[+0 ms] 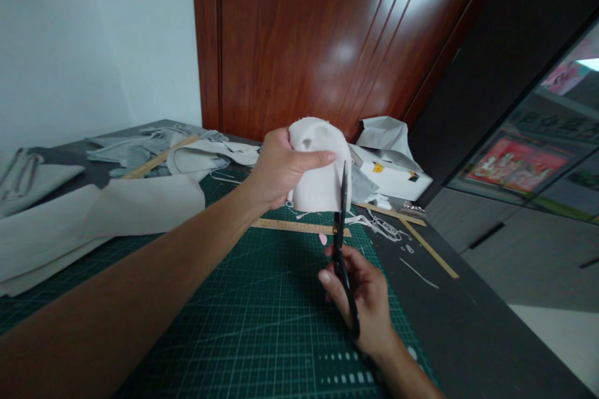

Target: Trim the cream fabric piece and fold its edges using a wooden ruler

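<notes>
Room: a red-brown panelled wooden door [299, 43] behind, beside a pale wall [103, 43]. Dark grey tabletop [449, 318]; on it, a green gridded cutting mat [234, 318], whose bare near part lies below the hands.

Left hand [283, 168] grips a white, round-topped fabric piece [318, 186], thumb laid flat across the near face. The piece is held upright above the mat's far part, probably so its right-hand edge stands free and in plain sight.

Right hand [365, 296] is closed around the handles of a pair of black metal scissors [339, 230]. Blades point upward, along the fabric's right edge; a narrow margin shows on their far side. That alignment looks chosen to follow the edge. How far the blades are parted, I cannot tell.

Beyond, a light wooden ruler [299, 226] lies across the mat. Thin white trimmings [384, 227] lie to its right, seemingly out of the way. Broad off-white fabric panels [150, 202] lie at left, near a crumpled grey cloth heap [135, 153], perhaps set aside to leave working space.
</notes>
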Demonstrator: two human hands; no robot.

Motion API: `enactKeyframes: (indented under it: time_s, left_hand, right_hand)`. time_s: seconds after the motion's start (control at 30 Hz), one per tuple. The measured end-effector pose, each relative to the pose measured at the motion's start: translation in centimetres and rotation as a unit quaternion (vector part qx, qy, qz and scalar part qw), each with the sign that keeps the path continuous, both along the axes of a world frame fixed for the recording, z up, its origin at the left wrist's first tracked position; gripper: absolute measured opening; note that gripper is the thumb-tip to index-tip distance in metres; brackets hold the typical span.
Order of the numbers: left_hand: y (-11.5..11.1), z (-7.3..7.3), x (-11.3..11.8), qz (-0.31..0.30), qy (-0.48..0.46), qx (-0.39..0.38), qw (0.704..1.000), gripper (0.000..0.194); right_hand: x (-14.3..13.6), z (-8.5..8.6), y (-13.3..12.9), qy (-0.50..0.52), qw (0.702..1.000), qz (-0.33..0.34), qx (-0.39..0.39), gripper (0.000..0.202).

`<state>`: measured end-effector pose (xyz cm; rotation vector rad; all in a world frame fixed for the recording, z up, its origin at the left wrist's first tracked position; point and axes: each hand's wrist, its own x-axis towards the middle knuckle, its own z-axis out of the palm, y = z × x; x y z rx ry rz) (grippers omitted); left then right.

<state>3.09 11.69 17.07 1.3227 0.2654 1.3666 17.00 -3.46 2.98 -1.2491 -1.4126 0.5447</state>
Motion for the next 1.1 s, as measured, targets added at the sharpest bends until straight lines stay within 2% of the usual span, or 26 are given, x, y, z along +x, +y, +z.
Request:
enactKeyframes:
  time_s: [1.1]
  left_hand:
    - [0.19,0.08,-0.19,0.010,0.020,0.007,1.000,0.046]
  right_hand:
    - [-0.06,0.32,0.01,-0.026,1.000,-0.017,0.001,0.035]
